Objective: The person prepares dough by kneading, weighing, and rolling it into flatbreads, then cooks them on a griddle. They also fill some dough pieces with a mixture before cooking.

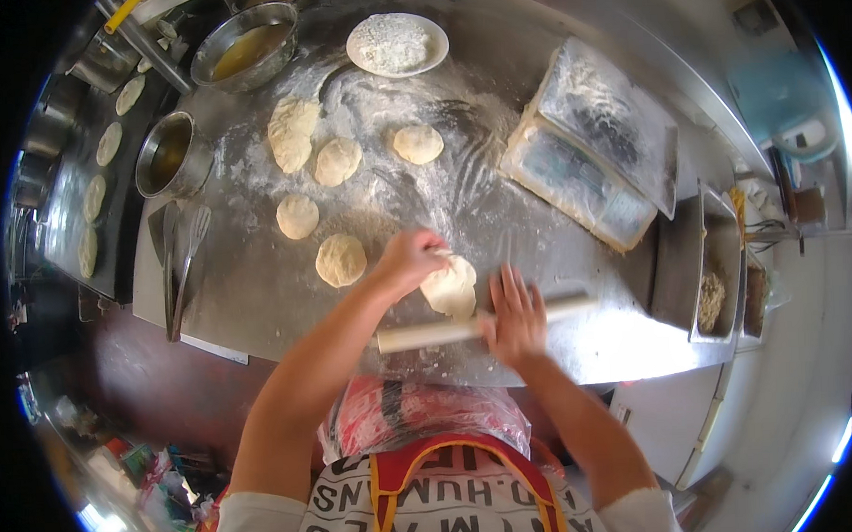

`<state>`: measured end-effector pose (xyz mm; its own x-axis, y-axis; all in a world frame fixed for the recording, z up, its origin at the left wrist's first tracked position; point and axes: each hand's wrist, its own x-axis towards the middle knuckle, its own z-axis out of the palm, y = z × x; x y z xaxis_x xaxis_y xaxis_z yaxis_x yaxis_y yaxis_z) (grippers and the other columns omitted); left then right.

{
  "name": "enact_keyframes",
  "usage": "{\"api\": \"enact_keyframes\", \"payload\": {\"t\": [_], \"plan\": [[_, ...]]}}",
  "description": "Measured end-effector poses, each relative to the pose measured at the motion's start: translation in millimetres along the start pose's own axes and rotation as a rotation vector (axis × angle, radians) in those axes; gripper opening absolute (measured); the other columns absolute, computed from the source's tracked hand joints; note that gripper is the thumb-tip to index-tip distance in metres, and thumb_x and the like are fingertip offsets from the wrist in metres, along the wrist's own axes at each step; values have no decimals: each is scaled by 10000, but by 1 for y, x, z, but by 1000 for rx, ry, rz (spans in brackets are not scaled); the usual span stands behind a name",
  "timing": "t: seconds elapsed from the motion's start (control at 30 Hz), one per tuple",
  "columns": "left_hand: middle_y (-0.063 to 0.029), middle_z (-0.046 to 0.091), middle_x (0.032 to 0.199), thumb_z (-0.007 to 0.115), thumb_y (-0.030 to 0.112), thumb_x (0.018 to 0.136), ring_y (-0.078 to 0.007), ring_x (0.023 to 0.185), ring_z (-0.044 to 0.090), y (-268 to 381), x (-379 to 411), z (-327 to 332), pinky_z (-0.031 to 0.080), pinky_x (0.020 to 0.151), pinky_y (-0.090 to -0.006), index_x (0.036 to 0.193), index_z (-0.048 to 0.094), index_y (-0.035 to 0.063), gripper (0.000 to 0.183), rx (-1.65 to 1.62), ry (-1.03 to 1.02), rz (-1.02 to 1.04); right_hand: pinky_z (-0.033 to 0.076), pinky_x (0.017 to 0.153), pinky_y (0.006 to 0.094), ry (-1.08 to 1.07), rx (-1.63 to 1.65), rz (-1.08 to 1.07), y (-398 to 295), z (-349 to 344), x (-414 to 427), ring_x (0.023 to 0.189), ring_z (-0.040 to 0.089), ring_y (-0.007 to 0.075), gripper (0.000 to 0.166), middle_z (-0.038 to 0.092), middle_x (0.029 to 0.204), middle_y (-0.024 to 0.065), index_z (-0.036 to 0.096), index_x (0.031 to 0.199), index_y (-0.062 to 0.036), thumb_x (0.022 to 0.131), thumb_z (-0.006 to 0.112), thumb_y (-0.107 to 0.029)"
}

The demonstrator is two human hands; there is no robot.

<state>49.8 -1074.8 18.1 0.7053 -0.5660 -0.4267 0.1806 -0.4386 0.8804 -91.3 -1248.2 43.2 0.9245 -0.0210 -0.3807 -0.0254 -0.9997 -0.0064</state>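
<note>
My left hand [413, 261] pinches the upper edge of a flattened piece of dough [451, 287], which hangs or lies toward the rolling pin. A pale wooden rolling pin [428, 336] lies slantwise near the table's front edge. My right hand [518, 315] rests palm down across the pin, fingers stretched past it and not wrapped around. Left of my left hand sit a round dough ball [340, 260] and a smaller dough ball [297, 216]. Farther back are another dough ball [418, 144], a dough piece [338, 161] and a long dough lump [294, 133].
A plate of flour [396, 45] stands at the back. At left are a metal bowl of yellowish liquid [278, 66], a metal pot [196, 165], tongs [193, 239] and a griddle [118, 227] with flat dough rounds. A floury box [578, 180] and metal bins [725, 255] stand at right.
</note>
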Motion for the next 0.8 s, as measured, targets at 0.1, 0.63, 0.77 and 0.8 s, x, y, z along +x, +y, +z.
{"api": "enact_keyframes", "payload": {"t": [0.1, 0.63, 0.77, 0.8], "plan": [[-151, 659, 904, 673, 113, 741, -232, 893, 641, -10, -35, 10, 515, 740, -369, 914, 660, 59, 182, 103, -66, 175, 137, 1111, 483, 143, -37, 70, -5, 9, 16, 1375, 163, 300, 585, 158, 1486, 175, 212, 1426, -77, 940, 325, -384], [-161, 661, 822, 613, 91, 767, -249, 660, 642, 13, 8, -3, 512, 607, -372, 933, 656, 36, 180, 383, -5, 239, 158, 1099, 467, 381, 329, 94, 13, -1, 66, 1350, 235, 318, 624, 244, 1455, 190, 265, 1403, -45, 919, 349, -431], [-151, 665, 856, 634, 87, 757, -264, 679, 644, -30, -27, -11, 513, 633, -371, 1000, 647, 42, 247, -296, 179, -58, 185, 1084, 477, 137, -24, -84, 4, 32, -27, 1344, 255, 326, 676, 243, 1452, 206, 296, 1391, -31, 866, 376, -450], [-153, 664, 864, 632, 78, 754, -280, 688, 644, -22, -44, -1, 512, 649, -381, 1012, 644, 43, 260, -148, 91, -46, 172, 1087, 494, 84, -33, 9, 1, 28, -8, 1356, 221, 331, 657, 201, 1465, 213, 300, 1392, -33, 873, 355, -432]]}}
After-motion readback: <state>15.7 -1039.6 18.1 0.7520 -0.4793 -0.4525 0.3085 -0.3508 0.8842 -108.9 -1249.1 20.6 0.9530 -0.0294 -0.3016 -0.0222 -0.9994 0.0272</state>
